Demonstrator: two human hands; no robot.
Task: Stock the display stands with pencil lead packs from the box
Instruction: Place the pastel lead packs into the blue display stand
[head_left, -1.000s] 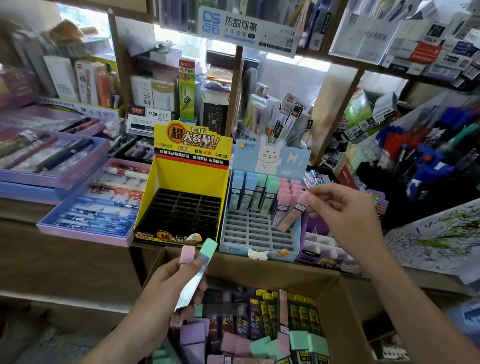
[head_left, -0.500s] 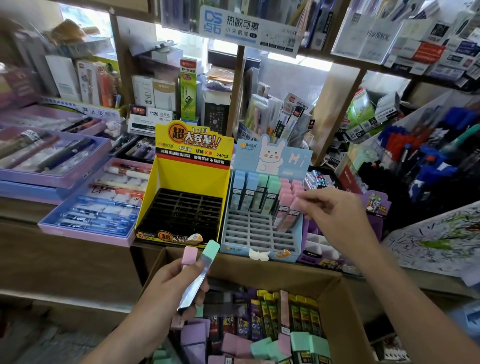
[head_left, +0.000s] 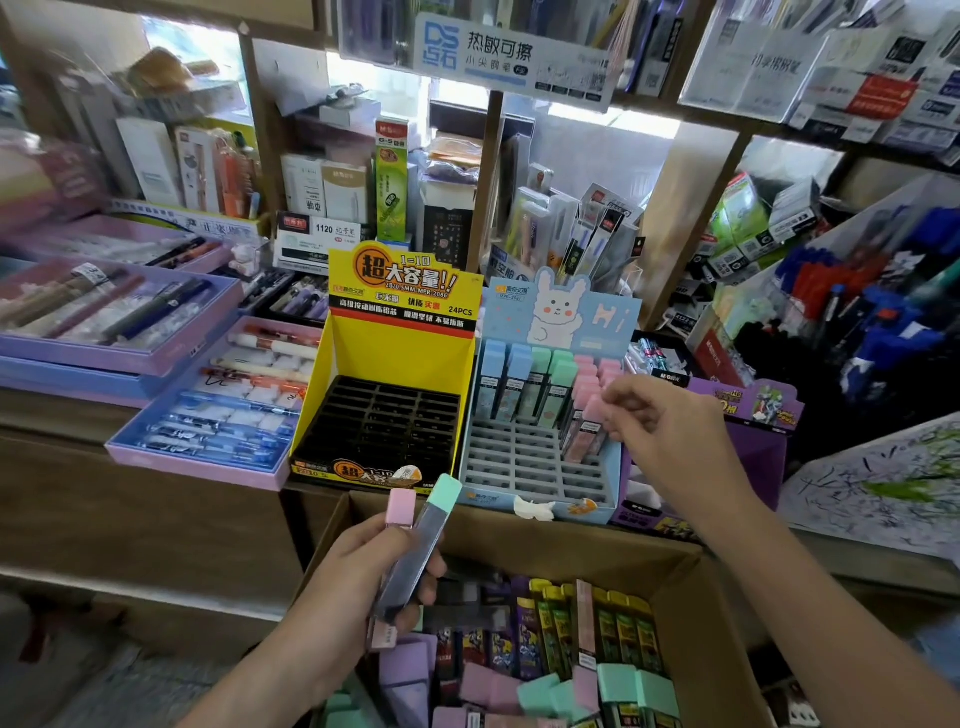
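Fingers (head_left: 617, 404) of the right hand (head_left: 670, 436) pinch the cap of a pink lead pack (head_left: 583, 436) standing tilted, long axis near-upright, by the blue stand's (head_left: 519, 462) right edge, while the farther left hand (head_left: 358, 577) grips mint and pink packs (head_left: 415, 551) above the box (head_left: 597, 553).

This is a stationery shop. Wooden shelves (head_left: 488, 171) climb the far wall, crammed with boxed pens and refills, under a printed brand sign (head_left: 498, 57). On the bench (head_left: 62, 415) stand a yellow display stand (head_left: 400, 358) marked 24PCS and a blue display stand (head_left: 561, 312) with a cartoon rabbit. Lilac trays (head_left: 197, 470) of pens lie to the left. To the right are racked pens (head_left: 857, 312) and a scribbled test sheet (head_left: 872, 493). Nearest is a cardboard box (head_left: 649, 551) of stock.
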